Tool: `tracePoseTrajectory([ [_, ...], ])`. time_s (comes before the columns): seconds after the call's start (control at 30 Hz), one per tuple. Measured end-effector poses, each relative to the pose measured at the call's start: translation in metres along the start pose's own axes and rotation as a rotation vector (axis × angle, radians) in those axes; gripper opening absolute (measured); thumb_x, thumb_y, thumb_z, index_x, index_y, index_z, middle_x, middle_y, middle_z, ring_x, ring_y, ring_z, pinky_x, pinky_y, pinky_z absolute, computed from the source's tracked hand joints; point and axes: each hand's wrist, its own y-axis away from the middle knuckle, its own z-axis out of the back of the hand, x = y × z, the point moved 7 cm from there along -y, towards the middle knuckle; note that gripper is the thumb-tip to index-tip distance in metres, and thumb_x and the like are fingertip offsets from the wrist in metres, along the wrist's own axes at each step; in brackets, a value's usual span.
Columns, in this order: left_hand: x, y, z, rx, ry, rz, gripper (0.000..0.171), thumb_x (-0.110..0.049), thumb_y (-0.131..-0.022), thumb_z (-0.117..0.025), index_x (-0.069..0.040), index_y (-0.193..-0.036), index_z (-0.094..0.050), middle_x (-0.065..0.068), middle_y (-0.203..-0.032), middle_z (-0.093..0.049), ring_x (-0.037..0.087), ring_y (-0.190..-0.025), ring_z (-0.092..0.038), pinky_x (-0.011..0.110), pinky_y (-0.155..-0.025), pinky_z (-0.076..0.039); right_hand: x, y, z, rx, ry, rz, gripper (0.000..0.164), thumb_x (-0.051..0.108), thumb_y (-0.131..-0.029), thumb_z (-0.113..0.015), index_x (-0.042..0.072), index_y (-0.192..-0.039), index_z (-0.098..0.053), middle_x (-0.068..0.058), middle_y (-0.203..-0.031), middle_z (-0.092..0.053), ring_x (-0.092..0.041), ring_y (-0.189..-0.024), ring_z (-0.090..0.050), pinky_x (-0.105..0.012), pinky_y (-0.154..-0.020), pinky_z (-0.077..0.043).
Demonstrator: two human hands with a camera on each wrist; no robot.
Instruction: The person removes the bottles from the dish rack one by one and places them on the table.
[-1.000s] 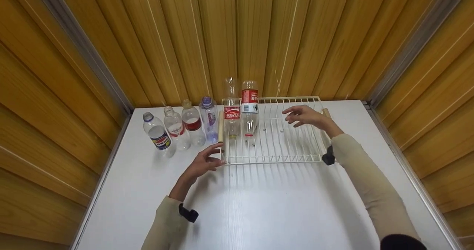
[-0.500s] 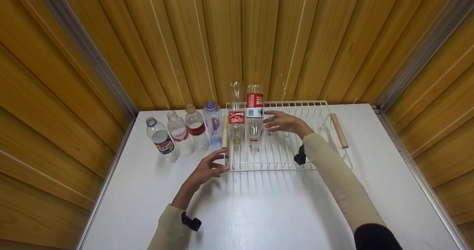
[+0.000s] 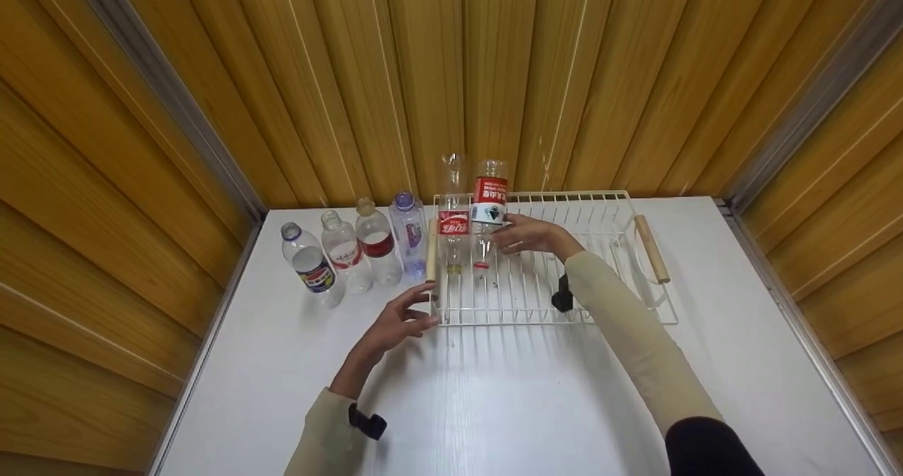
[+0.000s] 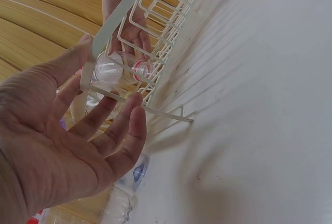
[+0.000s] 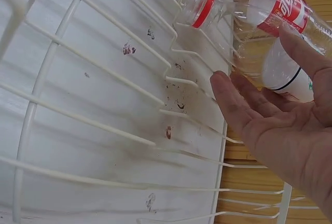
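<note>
My right hand [image 3: 530, 236] holds an upside-down clear plastic bottle [image 3: 489, 192] with a red and white label, thumb and fingers on either side. Its neck, with a red ring, points down into the white wire dish rack [image 3: 508, 324]. Left of it an upside-down cola bottle [image 3: 453, 223] with a red label stands in the rack. My left hand [image 3: 395, 324] is at the rack's front left corner. In the left wrist view its thumb and index finger pinch the rack's frame [image 4: 106, 32], while the other fingers are spread beneath.
Left of the rack, several uncapped bottles stand upright on the white table: one with a blue label [image 3: 316, 276], two with red marks, and a purple-tinted bottle [image 3: 409, 236]. The rack has wooden side handles [image 3: 652, 249]. A wood-patterned wall [image 3: 635, 74] rises behind.
My right hand has moved left from over the rack's right side to the red and white labelled bottle. That bottle has turned and leans slightly. My left hand has stayed at the rack corner.
</note>
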Motion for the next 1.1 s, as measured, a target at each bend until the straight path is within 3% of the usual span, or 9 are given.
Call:
tracePoseTrajectory([
  [0.33,0.002,0.001,-0.004,0.020,0.000,-0.007,0.068,-0.021,-0.095,-0.073,-0.015,-0.155,-0.042,0.022,-0.154,-0.047,0.030,-0.116,-0.064,0.054,-0.091,-0.057,0.001,0.007,-0.008,-0.077,-0.052,-0.021,0.062,0.006,-0.102,-0.059,0.004,-0.154,-0.026,0.000,-0.107,-0.057,-0.021,-0.106,-0.056,-0.054,-0.117,-0.039],
  [0.5,0.000,0.002,-0.005,0.013,0.001,-0.007,0.068,-0.020,-0.096,-0.073,-0.016,-0.156,-0.042,0.025,-0.154,-0.046,0.027,-0.114,-0.065,0.055,-0.090,-0.058,0.001,0.012,-0.007,-0.104,-0.096,-0.020,0.066,0.004,-0.101,-0.059,0.005,-0.155,-0.022,-0.004,-0.110,-0.057,-0.025,-0.112,-0.058,-0.057,-0.117,-0.040],
  [0.83,0.001,0.003,-0.002,0.011,0.002,0.010,0.067,-0.018,-0.095,-0.073,-0.016,-0.155,-0.043,0.021,-0.155,-0.046,0.026,-0.114,-0.066,0.050,-0.088,-0.058,0.000,0.036,0.000,-0.128,-0.080,-0.012,0.071,0.010,-0.101,-0.062,0.006,-0.158,-0.020,-0.015,-0.135,-0.052,-0.042,-0.137,-0.050,-0.053,-0.113,-0.046],
  [1.1,0.001,0.000,0.002,0.016,-0.008,0.014,0.067,-0.019,-0.095,-0.073,-0.018,-0.155,-0.043,0.021,-0.155,-0.045,0.028,-0.115,-0.066,0.054,-0.091,-0.058,0.004,0.062,0.013,-0.166,-0.071,-0.016,0.083,0.017,-0.100,-0.067,0.008,-0.161,-0.011,-0.023,-0.151,-0.043,-0.043,-0.142,-0.047,-0.053,-0.111,-0.048],
])
